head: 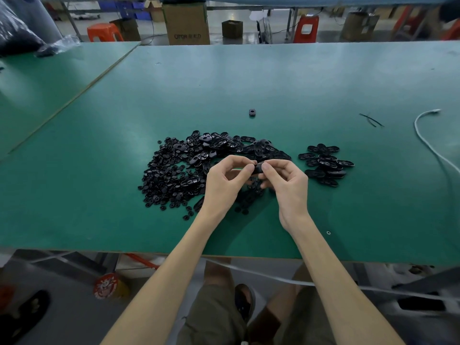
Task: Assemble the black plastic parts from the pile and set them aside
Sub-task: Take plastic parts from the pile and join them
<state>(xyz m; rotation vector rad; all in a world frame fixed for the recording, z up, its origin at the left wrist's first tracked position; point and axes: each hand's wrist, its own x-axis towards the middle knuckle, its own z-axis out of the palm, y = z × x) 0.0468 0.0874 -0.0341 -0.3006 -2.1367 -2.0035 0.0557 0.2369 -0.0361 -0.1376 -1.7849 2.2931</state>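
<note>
Right now a small black part (258,168) is being held just above the near side of the pile (179,170), pinched from both ends. The left hand (224,181) is gripping one end with thumb and curled fingers, and the right hand (287,181) is clamping the other end the same way, thumb on top. The hands are meeting almost knuckle to knuckle, which is probably giving the counter-pressure needed for pressing two pieces together. The fingers are hiding whether the joint is seated.

The pile is lying spread ahead of the left hand, with oval shells toward the far side and small round pieces toward the near left, so loose stock is sitting within easy reach. To the right, apart from the pile, a finished group (326,163) of oval pieces is lying flat, probably serving as the set-aside spot. A strip of bare green table (249,78) is separating the two, and open surface is stretching beyond them.

A lone piece (252,112) is sitting farther back. A white cable (428,143) is trailing along the right side, clear of the group. The near table edge is running below both forearms.
</note>
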